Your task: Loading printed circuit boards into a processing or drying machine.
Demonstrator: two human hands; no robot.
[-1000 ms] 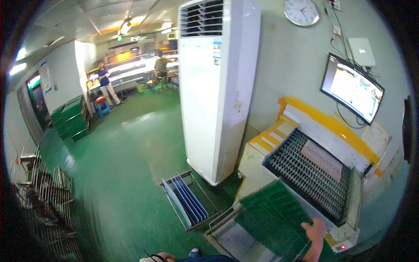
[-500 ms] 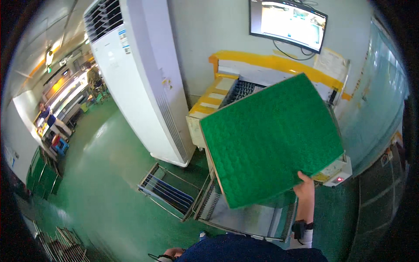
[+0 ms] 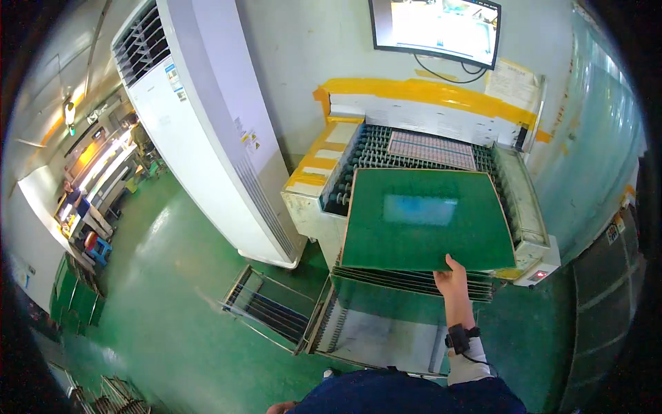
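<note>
- Right hand [image 3: 453, 281]: clamped on near edge of green board [image 3: 424, 234].
- Left hand [image 3: 281, 408], near: grip cannot be told.
- Step, seemingly: presenting board at roller bed [image 3: 376, 146]; next calls for level alignment.

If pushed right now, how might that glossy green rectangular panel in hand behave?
The green panel is likely stiff: it looks flat with the right hand gripping its near edge. Its bright reflection suggests a slippery face.

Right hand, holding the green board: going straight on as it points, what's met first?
Likely the pink patterned panel on the dark rollers, beyond the far edge of the green board, though height is unclear.
</note>
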